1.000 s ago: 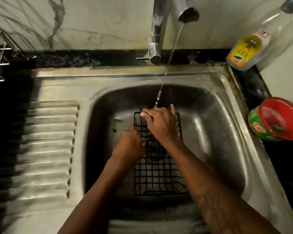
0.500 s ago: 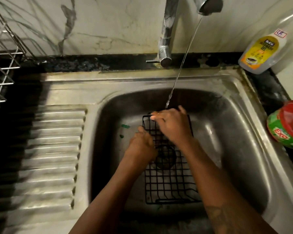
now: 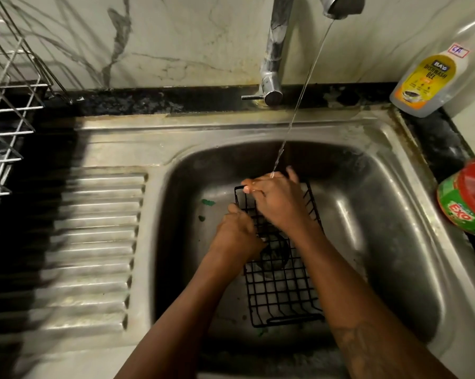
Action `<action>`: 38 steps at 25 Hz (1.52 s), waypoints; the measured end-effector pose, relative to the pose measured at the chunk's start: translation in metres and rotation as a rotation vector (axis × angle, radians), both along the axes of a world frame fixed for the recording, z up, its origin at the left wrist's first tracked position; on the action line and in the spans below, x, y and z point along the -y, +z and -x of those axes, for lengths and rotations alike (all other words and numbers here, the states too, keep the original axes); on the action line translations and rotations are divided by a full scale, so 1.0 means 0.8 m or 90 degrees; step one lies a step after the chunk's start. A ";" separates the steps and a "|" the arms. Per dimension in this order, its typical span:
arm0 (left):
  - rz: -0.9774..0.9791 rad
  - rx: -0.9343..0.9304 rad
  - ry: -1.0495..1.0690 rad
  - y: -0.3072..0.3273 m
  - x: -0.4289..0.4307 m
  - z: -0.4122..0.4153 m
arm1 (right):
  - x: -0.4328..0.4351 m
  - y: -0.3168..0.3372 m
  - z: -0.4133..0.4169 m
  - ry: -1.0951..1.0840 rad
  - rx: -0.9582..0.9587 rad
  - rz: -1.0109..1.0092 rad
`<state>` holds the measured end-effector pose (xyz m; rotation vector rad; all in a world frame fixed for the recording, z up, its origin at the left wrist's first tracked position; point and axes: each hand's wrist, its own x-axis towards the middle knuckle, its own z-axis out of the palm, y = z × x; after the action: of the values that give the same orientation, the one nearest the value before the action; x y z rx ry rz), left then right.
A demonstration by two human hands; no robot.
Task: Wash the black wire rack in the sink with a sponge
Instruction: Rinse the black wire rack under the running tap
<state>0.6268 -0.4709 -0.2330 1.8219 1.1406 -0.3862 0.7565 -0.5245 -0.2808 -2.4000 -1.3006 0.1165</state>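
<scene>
Lying on the floor of the sink [image 3: 258, 127], over the drain [image 3: 276, 253], the black wire rack [image 3: 281, 291] has its long axis running from the person toward the back wall. Its near short end points at the person, and its far short end points to the tap [image 3: 274, 50]. The right hand [image 3: 278, 203] lies over this far end with the fingers curled round the top wire. I think this grip is to hold the end under the thin water stream [image 3: 304, 88], which falls exactly on the knuckles. The left hand [image 3: 237, 233] is at the left long side of the rack, touching the wire, with fingers curled in. I cannot tell if it pinches the wire or hides a sponge, because no sponge is visible. It probably steadies or rubs that side. Small green scraps [image 3: 208, 202] lie on the sink floor just beside the rack.
</scene>
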 end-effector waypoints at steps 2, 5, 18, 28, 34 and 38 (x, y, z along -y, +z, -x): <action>-0.008 -0.003 -0.004 0.000 0.000 0.002 | -0.007 -0.001 0.009 0.024 0.007 0.005; 0.029 -0.017 0.031 0.005 -0.003 0.001 | 0.031 0.005 -0.013 -0.082 0.041 -0.010; -0.351 0.104 -0.180 -0.004 -0.035 -0.018 | 0.022 0.013 -0.015 0.020 0.055 0.039; -0.202 0.019 -0.093 -0.018 -0.030 -0.038 | 0.078 0.022 -0.044 -0.053 -0.054 0.029; -0.187 0.008 -0.098 -0.020 -0.035 -0.040 | 0.004 -0.006 -0.020 0.032 0.083 -0.026; -0.196 0.025 -0.068 -0.022 -0.027 -0.038 | -0.005 0.000 -0.009 0.090 0.061 -0.031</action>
<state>0.6575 -0.4490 -0.2504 2.1547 1.1261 -0.2443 0.7635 -0.5209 -0.2810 -2.2969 -1.4986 0.0095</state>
